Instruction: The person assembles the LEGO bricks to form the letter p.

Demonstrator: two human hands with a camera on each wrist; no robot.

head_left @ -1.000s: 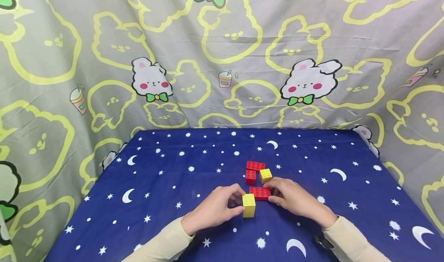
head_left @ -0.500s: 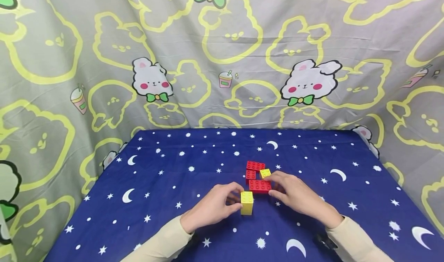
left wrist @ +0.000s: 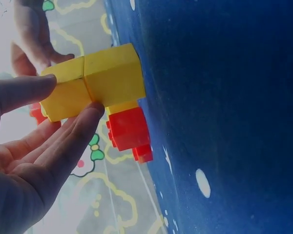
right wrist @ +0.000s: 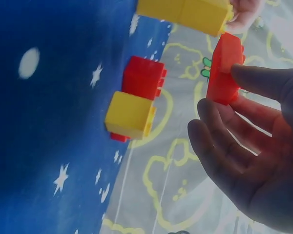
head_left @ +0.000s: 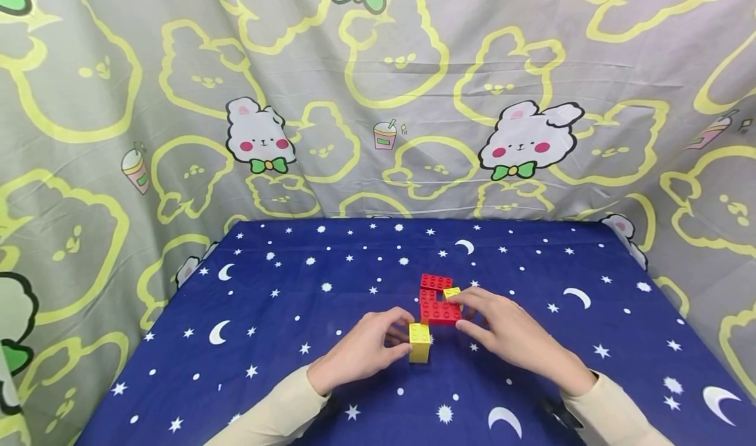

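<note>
In the head view my left hand [head_left: 367, 349] pinches a tower of two yellow blocks [head_left: 419, 344]; the left wrist view shows thumb and fingers on the upper block [left wrist: 68, 92]. My right hand [head_left: 514, 328] holds a long red brick [head_left: 441, 312] by its right end, raised above the cloth, as the right wrist view shows the brick [right wrist: 223, 68] between thumb and fingers. Behind it lie a small red block [head_left: 428, 296], a yellow block [head_left: 451, 292], partly hidden by the right fingers, and another long red brick [head_left: 436, 281].
A dark blue cloth [head_left: 331, 262] with white stars and moons covers the table. At its back edge hangs a grey curtain [head_left: 366, 170] with yellow outlines and white bears, which also runs along both sides.
The right hand has lifted the long red brick and carried it away from the person, lately a little left. The left hand and yellow tower have shifted slightly back and left.
</note>
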